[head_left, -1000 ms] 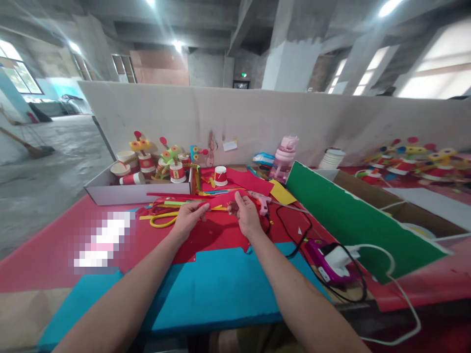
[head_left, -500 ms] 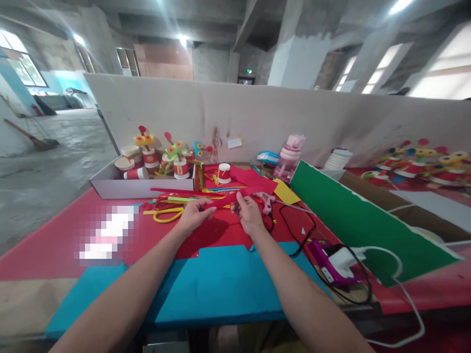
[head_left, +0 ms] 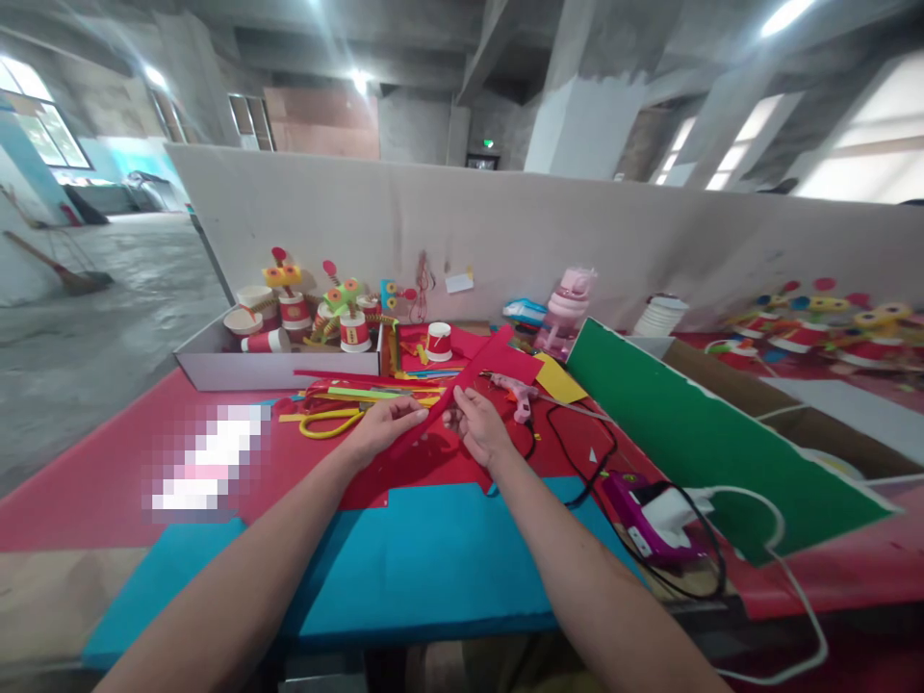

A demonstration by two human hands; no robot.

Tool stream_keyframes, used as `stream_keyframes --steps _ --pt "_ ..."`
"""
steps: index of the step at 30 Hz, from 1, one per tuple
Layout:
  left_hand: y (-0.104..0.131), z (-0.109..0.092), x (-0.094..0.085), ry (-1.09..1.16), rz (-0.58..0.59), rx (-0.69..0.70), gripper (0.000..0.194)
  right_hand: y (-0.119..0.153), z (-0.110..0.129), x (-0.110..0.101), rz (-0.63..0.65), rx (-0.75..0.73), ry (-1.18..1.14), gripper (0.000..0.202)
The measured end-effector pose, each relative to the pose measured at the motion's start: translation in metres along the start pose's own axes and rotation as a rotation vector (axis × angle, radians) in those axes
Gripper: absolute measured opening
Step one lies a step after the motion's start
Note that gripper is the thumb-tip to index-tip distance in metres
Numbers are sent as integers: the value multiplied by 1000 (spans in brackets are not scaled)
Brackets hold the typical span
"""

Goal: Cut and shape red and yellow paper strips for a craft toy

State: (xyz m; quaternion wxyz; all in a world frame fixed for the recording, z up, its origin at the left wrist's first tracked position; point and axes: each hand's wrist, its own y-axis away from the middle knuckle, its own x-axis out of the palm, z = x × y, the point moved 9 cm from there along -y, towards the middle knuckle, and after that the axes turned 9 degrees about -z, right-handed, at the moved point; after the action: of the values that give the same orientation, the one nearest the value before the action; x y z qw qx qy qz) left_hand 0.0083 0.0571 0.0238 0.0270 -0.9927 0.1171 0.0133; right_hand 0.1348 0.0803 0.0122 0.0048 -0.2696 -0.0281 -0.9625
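Note:
A long red strip (head_left: 479, 362) slants up and to the right between my hands, over the red table covering. My left hand (head_left: 386, 428) pinches its lower part, and my right hand (head_left: 476, 423) grips it a little higher, thumb on top. Left of my left hand lie yellow-handled scissors (head_left: 328, 423). A pink glue gun (head_left: 518, 395) rests just right of my right hand. Beyond my hands stands a red and white paper cup (head_left: 439, 343). Blue sheets (head_left: 433, 558) lie under my forearms.
At the back left, a white box (head_left: 281, 371) holds paper-cup figures. A green panel (head_left: 707, 433) leans on the right, near a purple power strip (head_left: 650, 525) with cables. A pink bottle (head_left: 567, 308) stands by the back partition (head_left: 505, 221).
The red strip has turned from nearly level to a steep slant, its far end now pointing up and right. My left hand has shifted slightly right and down.

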Motion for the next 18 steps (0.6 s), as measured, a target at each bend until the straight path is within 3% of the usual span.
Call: stream_keyframes --steps 5,8,13,15,18 --pt "-2 3 1 27 -12 19 33 2 1 3 5 3 -2 39" --pt "-4 -3 2 -110 -27 135 25 3 1 5 7 -27 52 39" --pt "0 -22 0 -461 -147 401 9 5 -1 5 -8 -151 334 33" --pt "-1 -19 -2 -449 -160 371 11 5 -6 7 27 -123 333 29" --pt "-6 -5 -8 -270 -155 205 21 6 -11 10 84 -42 229 32"
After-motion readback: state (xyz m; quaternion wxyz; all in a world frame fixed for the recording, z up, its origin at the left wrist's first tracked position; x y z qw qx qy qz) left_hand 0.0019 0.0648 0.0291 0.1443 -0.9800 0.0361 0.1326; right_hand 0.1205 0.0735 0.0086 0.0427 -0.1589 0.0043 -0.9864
